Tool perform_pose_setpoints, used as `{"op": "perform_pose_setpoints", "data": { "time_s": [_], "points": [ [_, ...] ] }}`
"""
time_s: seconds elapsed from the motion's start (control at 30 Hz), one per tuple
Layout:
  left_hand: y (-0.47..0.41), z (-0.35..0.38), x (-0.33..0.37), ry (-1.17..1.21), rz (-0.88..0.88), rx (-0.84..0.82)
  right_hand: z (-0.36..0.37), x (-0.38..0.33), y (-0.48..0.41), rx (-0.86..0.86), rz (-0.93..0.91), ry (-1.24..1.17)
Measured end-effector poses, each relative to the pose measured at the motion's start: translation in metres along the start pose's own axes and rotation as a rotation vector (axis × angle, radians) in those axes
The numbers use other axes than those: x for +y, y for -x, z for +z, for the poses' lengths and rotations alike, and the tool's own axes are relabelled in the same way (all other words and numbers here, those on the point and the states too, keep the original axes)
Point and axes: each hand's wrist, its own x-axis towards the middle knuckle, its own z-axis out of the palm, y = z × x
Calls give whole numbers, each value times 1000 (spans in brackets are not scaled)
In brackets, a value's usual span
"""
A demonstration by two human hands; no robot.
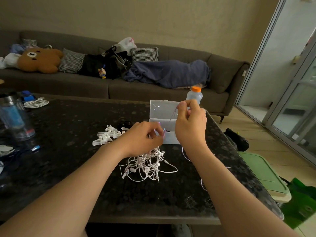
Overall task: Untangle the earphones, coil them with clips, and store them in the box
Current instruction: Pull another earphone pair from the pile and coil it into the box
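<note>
Dark table [77, 168] with a tangled heap of white earphones [147, 166] near its front centre, beneath the left hand [145, 137], whose curled fingers pinch strands at the top of the heap. The raised right hand [190, 124] pinches a thin pinkish cord [173, 114] between thumb and forefinger, in front of the open clear box [160, 110]. White clips [106, 135] lie left of the box.

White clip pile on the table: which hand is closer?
Left. The left hand sits just right of the clip pile; the right hand is farther right, raised in front of the clear box.
</note>
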Motion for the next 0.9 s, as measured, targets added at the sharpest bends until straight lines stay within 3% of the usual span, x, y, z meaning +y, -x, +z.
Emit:
{"op": "perform_pose_setpoints", "data": {
  "time_s": [0.57, 0.9],
  "points": [
    [-2, 4, 6, -171, 70, -111, -4, 1, 0, 11, 43, 49],
    [-1, -1, 7, -57, 61, -191, -3, 1, 1, -47, 47, 117]
  ]
}}
